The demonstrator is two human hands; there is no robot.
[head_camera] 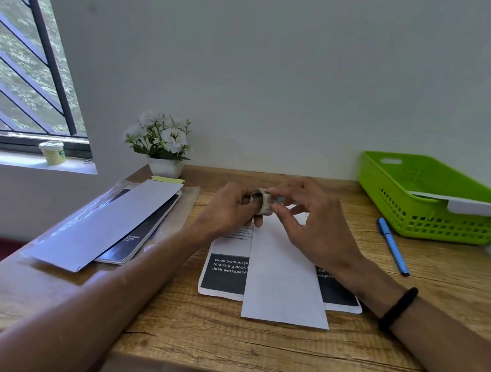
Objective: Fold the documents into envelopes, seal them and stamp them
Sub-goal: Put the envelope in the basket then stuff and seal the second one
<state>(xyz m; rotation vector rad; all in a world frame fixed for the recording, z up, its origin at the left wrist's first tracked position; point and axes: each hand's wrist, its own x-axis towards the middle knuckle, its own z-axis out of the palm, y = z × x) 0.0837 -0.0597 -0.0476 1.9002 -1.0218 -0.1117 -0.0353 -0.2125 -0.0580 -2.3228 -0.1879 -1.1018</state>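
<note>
My left hand holds a small roll of tape above the desk, one finger threaded through its core. My right hand pinches at the roll's rim with thumb and forefinger; the other fingers fan out loosely. I judge I am picking for the tape's free end, to seal with.

The white envelope lies flat on the wooden desk directly beneath both hands and runs toward me. Its long axis points away from my body, the far end under my fingers and the near end close to the desk's front edge. It rests on top of a printed document, which sticks out on both sides. Both hands hang over the far end; the right one sits more squarely above the envelope, so it seems the nearer to lay tape down.

To my left, a second white envelope lies slanted across a dark notebook. To my right, a blue pen lies on the wood, and beyond it stands a green plastic basket holding something white. A small pot of white flowers stands against the pale wall. A barred window at far left shows greenery, with a small jar on its sill.
</note>
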